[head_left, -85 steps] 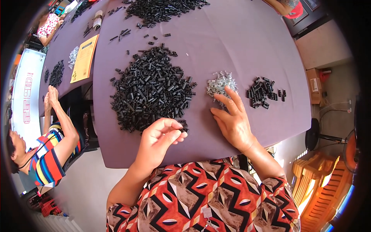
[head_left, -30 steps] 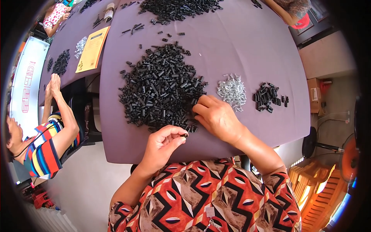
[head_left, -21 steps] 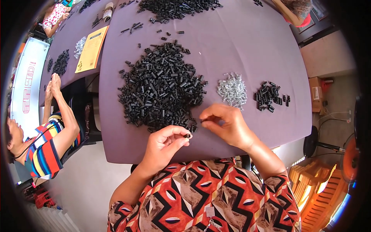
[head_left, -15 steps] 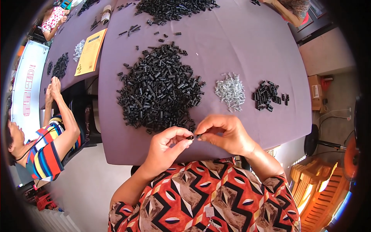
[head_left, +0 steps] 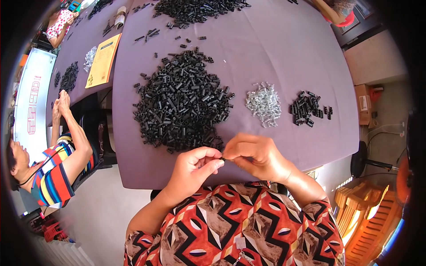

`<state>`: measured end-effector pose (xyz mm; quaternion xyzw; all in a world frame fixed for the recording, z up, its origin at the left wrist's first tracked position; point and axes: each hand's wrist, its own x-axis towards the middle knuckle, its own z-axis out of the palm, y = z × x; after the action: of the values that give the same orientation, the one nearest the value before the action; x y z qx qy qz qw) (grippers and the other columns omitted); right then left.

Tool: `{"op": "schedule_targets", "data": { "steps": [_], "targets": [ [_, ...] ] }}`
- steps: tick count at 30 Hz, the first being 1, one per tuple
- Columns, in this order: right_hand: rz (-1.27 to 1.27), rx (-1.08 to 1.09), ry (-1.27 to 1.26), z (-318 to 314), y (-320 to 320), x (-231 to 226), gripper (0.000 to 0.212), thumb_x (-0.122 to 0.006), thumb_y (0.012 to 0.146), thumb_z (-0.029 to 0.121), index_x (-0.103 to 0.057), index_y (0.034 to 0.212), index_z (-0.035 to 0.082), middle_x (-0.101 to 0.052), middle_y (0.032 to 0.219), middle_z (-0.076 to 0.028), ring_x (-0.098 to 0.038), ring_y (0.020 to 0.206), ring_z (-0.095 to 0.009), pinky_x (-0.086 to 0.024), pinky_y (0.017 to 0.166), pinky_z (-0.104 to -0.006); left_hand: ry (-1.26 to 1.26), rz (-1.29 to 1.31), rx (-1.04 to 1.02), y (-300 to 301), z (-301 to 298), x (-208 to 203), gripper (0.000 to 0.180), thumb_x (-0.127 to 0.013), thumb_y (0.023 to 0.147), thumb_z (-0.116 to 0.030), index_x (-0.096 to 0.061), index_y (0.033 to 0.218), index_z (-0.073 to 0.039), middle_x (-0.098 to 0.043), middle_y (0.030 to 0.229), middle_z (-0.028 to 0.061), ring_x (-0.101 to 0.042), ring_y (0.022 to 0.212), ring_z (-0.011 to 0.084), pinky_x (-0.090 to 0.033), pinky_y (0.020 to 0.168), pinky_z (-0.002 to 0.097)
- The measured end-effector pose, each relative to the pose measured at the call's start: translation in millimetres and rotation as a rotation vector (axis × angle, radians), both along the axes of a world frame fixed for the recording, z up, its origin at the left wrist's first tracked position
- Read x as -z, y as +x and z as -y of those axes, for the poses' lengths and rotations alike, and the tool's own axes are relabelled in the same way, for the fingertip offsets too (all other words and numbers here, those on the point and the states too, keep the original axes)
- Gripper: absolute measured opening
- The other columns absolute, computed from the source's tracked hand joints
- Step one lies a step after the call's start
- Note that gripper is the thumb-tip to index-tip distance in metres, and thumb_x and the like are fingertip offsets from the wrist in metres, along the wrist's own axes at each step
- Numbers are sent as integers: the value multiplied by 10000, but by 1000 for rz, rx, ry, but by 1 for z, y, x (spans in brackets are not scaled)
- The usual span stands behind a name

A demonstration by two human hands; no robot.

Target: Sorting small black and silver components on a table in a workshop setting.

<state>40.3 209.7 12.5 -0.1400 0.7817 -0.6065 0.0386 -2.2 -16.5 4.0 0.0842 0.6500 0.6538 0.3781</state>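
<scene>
Near the table's front edge my left hand (head_left: 195,167) pinches a small black plastic piece (head_left: 222,158) between thumb and forefinger. My right hand (head_left: 255,155) is closed in a pinch against it, so the fingertips of both hands meet; what the right fingers hold is mostly hidden. Just beyond my hands spreads a large heap of short black plastic tubes (head_left: 182,102). To its right lies a pile of small silvery springs (head_left: 263,105), and farther right a smaller group of black tubes (head_left: 306,108).
All this rests on a purple-grey table cover (head_left: 306,57). Another black heap (head_left: 195,11) lies at the far side. A yellow envelope (head_left: 103,60) lies on the neighbouring table. At left a person in a striped shirt (head_left: 57,173) works there. Orange plastic stools (head_left: 368,217) stand at lower right.
My right hand has moved slightly left and its fingers have closed in. The small gap between the two hands' fingertips is gone; they now touch at the black piece.
</scene>
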Motion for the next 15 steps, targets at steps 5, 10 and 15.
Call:
{"op": "schedule_targets", "data": {
  "steps": [5,10,15],
  "targets": [
    [-217,-103,56,-9,-4,-4,219,-690,805,-108,-699,995,1,-686,1014,-118,-694,891,-300,-573,747,-369,108,389,46,-11,-2,-2,166,-650,998,-89,-686,1098,39,-721,953,79,-638,731,110,-531,700,233],
    [-377,-237,83,-18,-8,-20,217,-685,812,-96,-720,1015,-29,-696,1011,-134,-706,879,-300,-573,731,-380,428,905,172,-16,-3,2,154,-651,1001,-123,-693,1078,4,-708,920,78,-623,691,117,-517,648,236],
    [-177,-156,92,-17,-10,-30,491,-673,837,-79,-616,1317,4,-703,1064,-139,-703,931,-367,-591,801,-386,401,753,99,-10,-8,7,165,-657,1002,-149,-686,1097,-17,-709,931,69,-622,699,110,-517,654,239]
  ]
}}
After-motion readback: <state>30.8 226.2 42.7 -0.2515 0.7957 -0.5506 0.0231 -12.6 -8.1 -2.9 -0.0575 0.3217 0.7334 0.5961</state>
